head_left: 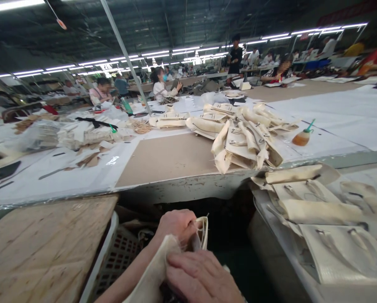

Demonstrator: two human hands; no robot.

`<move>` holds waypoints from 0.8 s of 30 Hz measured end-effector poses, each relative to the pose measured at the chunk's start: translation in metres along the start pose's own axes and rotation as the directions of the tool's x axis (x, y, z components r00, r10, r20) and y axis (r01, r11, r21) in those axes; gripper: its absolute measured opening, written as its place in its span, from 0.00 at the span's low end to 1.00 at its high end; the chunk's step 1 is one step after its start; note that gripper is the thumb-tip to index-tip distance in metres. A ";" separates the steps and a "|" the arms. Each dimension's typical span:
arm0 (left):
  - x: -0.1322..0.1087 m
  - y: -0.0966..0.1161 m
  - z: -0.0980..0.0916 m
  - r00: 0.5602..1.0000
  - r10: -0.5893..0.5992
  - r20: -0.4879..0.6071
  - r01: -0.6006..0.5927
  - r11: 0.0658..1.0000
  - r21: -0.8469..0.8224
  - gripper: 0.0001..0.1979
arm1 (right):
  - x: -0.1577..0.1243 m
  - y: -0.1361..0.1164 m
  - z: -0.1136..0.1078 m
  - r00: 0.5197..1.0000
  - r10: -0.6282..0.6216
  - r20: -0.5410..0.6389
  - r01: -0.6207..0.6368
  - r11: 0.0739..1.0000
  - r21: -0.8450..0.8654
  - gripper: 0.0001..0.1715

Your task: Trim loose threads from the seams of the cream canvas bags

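Observation:
Low in front of me, both hands are on a cream bag piece with a fuzzy edge; its full shape is partly hidden by my hands. My left hand is closed on its far end, where a folded rim with loose threads sticks up. Nearer to me, my right hand lies over the side of the piece with bent fingers gripping it. Finished-looking cream bags with handles lie in overlapping rows on a surface to the right. More cream bags are heaped on the table ahead.
A wooden board is at the left, beside a white plastic basket. The long table runs across ahead, bearing a small bottle of amber liquid and scattered scraps. A slanted pole rises behind. Several people work farther back.

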State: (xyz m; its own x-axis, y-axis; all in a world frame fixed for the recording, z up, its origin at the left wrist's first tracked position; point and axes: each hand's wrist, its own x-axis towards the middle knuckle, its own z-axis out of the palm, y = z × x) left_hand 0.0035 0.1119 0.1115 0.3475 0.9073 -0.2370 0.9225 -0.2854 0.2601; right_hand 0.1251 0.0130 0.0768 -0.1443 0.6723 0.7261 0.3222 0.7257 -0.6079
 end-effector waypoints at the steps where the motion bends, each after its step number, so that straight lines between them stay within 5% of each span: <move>1: 0.000 -0.001 -0.006 0.998 -0.045 -0.031 0.046 0.999 0.007 0.12 | 0.005 -0.002 0.002 0.999 -0.045 0.008 0.045 0.999 0.015 0.21; 4: -0.012 -0.005 -0.030 0.980 -0.159 -0.115 0.162 0.987 0.015 0.12 | 0.023 -0.007 -0.015 0.955 -0.097 0.281 0.051 0.984 0.168 0.26; 7: -0.038 -0.002 -0.052 0.953 -0.231 -0.196 0.235 0.972 -0.004 0.15 | 0.039 -0.016 -0.045 0.957 0.029 0.287 -0.087 0.978 0.190 0.38; 10: -0.069 0.006 -0.061 0.922 -0.276 -0.270 0.276 0.960 -0.038 0.17 | 0.050 -0.033 -0.067 0.928 0.109 0.356 -0.172 0.973 0.152 0.38; 13: -0.093 0.012 -0.053 0.913 -0.299 -0.277 0.292 0.954 -0.067 0.16 | 0.055 -0.051 -0.076 0.861 0.138 0.490 -0.251 0.952 0.174 0.23; 18: -0.113 0.010 -0.013 0.913 -0.331 -0.239 0.337 0.941 -0.015 0.14 | 0.040 -0.053 -0.065 0.652 0.112 0.750 -0.198 0.980 0.025 0.25; 19: -0.115 0.008 -0.005 0.914 -0.335 -0.231 0.343 0.939 -0.006 0.13 | 0.033 -0.048 -0.060 0.642 0.143 0.753 -0.154 0.987 -0.056 0.25; 24: -0.118 -0.002 0.014 0.912 -0.347 -0.217 0.357 0.934 0.009 0.12 | -0.005 -0.015 -0.044 0.745 0.129 0.654 0.106 0.946 -0.307 0.17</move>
State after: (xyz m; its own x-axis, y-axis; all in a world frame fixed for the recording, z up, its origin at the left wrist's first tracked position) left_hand -0.0369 0.0005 0.1259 -0.0395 0.9938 -0.1036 0.9871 0.0549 0.1502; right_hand 0.1620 -0.0082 0.0963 -0.6783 0.6901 0.2526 0.5765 0.7128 -0.3994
